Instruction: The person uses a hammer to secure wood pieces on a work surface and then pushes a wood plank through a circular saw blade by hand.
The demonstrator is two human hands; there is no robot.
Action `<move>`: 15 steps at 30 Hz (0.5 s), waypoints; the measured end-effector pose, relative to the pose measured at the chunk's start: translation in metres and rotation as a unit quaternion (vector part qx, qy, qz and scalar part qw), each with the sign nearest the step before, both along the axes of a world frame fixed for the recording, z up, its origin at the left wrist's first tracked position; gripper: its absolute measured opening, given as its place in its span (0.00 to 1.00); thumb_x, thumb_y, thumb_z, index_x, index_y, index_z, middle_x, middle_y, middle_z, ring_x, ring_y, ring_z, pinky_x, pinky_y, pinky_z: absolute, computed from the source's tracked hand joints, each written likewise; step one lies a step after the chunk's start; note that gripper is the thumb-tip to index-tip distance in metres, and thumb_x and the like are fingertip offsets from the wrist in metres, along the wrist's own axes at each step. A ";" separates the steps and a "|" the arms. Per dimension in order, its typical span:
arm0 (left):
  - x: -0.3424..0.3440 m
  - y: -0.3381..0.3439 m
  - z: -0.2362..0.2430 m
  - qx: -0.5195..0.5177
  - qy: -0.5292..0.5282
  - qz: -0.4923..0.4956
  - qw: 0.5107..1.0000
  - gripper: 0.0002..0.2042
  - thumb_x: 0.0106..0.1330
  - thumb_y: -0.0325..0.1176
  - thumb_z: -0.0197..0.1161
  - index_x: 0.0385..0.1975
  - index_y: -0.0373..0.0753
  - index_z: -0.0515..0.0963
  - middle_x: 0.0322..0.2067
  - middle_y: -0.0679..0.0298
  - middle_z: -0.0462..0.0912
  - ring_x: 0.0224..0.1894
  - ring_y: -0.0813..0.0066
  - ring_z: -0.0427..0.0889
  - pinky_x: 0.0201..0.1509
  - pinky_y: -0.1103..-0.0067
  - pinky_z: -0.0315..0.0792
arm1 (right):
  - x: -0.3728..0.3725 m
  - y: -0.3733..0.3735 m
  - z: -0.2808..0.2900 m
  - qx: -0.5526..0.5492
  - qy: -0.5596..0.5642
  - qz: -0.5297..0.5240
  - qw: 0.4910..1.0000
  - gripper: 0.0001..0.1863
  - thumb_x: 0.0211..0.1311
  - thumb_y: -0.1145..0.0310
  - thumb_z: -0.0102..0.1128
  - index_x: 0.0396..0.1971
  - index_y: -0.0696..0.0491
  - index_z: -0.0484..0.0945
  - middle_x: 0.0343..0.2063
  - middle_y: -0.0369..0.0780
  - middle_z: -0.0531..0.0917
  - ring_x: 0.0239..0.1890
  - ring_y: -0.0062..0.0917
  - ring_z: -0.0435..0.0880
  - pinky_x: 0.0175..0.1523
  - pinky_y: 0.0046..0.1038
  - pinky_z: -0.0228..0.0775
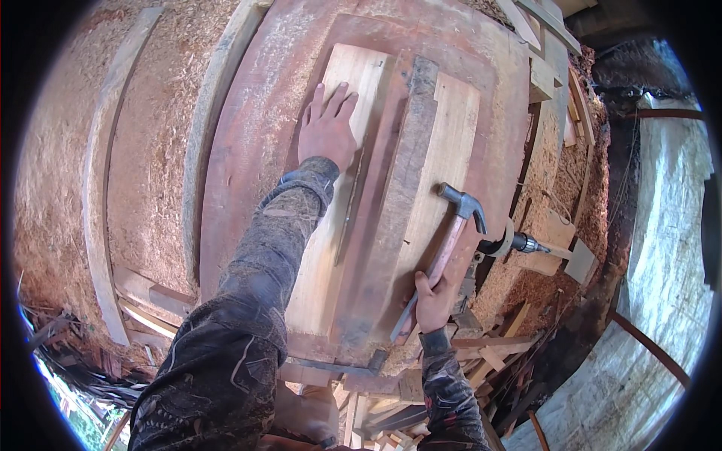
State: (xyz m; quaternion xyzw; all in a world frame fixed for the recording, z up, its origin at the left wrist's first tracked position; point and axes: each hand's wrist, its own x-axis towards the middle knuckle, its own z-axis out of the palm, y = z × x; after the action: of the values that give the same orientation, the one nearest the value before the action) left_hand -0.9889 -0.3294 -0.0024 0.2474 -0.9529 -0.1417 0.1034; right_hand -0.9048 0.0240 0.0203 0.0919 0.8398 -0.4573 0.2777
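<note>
Sawdust and pale shavings cover the ground all round the big reddish-brown wooden work slab (248,150) where the person stands. Nearest to them, offcuts of pale timber (421,391) lie heaped below the slab's edge. The right hand (432,302) has its fingers wrapped tight round the lower end of a claw hammer with a reddish wooden handle and grey steel head (444,252), which angles up and rightward so the head sits over the pale plank on the right (451,143). Just right of the hammer head, a dark power drill (511,243) lies at the slab's edge. Between the light planks runs a long dark weathered wooden batten (398,203). Farther off, the left hand (326,129) lies flat, fingers spread and gripping nothing, pressed on the pale plank on the left (353,83). Beyond, loose boards (545,68) rest near the slab's far corner.
</note>
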 end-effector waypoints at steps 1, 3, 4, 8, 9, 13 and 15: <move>0.000 0.000 -0.001 -0.002 0.001 -0.001 1.000 0.26 0.66 0.25 0.51 0.67 0.46 0.70 0.73 0.65 0.62 0.77 0.52 0.53 0.77 0.61 0.56 | -0.001 -0.002 0.003 -0.021 -0.001 -0.004 1.000 0.10 0.69 0.68 0.60 0.37 0.60 0.72 0.18 0.37 0.74 0.13 0.24 0.77 0.16 0.29 0.73; 0.002 -0.001 -0.002 -0.001 0.002 0.001 1.000 0.26 0.66 0.25 0.51 0.66 0.46 0.70 0.73 0.65 0.62 0.77 0.52 0.53 0.77 0.61 0.57 | 0.000 -0.003 0.001 -0.043 -0.002 -0.008 0.999 0.10 0.69 0.68 0.60 0.37 0.60 0.72 0.18 0.37 0.74 0.13 0.24 0.77 0.16 0.29 0.73; 0.001 0.000 -0.002 0.002 0.004 0.001 1.000 0.26 0.66 0.25 0.51 0.66 0.46 0.70 0.73 0.65 0.62 0.77 0.52 0.53 0.77 0.61 0.57 | 0.000 0.000 -0.002 -0.036 0.018 -0.001 0.999 0.10 0.69 0.68 0.60 0.36 0.60 0.72 0.18 0.37 0.74 0.13 0.24 0.77 0.16 0.29 0.72; -0.002 0.000 0.001 -0.002 0.003 -0.003 1.000 0.26 0.66 0.25 0.52 0.67 0.46 0.70 0.73 0.65 0.63 0.77 0.52 0.53 0.77 0.61 0.57 | 0.004 0.005 -0.009 -0.038 0.026 -0.008 0.999 0.10 0.69 0.68 0.60 0.35 0.60 0.71 0.18 0.36 0.74 0.13 0.24 0.77 0.16 0.29 0.72; -0.002 0.002 0.002 -0.002 -0.002 -0.003 1.000 0.26 0.66 0.25 0.52 0.67 0.46 0.70 0.73 0.65 0.62 0.77 0.52 0.53 0.77 0.61 0.57 | 0.004 0.006 -0.009 -0.042 0.023 -0.014 0.999 0.10 0.69 0.68 0.60 0.35 0.59 0.71 0.18 0.36 0.74 0.13 0.24 0.77 0.16 0.29 0.71; 0.000 -0.003 0.001 -0.001 -0.013 -0.001 1.000 0.26 0.66 0.25 0.52 0.67 0.46 0.69 0.73 0.66 0.62 0.77 0.52 0.53 0.77 0.61 0.58 | 0.003 0.008 -0.003 0.013 0.005 0.005 1.000 0.09 0.69 0.70 0.60 0.37 0.59 0.72 0.18 0.35 0.74 0.14 0.22 0.77 0.18 0.28 0.71; 0.001 -0.006 -0.001 -0.003 -0.010 -0.003 1.000 0.26 0.66 0.25 0.51 0.67 0.46 0.69 0.73 0.65 0.62 0.77 0.52 0.53 0.77 0.61 0.57 | 0.002 -0.009 0.031 -0.079 -0.002 -0.044 0.996 0.20 0.65 0.75 0.61 0.55 0.59 0.69 0.32 0.39 0.79 0.23 0.23 0.80 0.26 0.27 0.74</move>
State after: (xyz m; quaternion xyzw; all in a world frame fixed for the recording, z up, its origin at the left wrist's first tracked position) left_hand -0.9876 -0.3350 -0.0037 0.2458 -0.9550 -0.1366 0.0944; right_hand -0.9028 0.0151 0.0510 0.1078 0.7953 -0.5342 0.2656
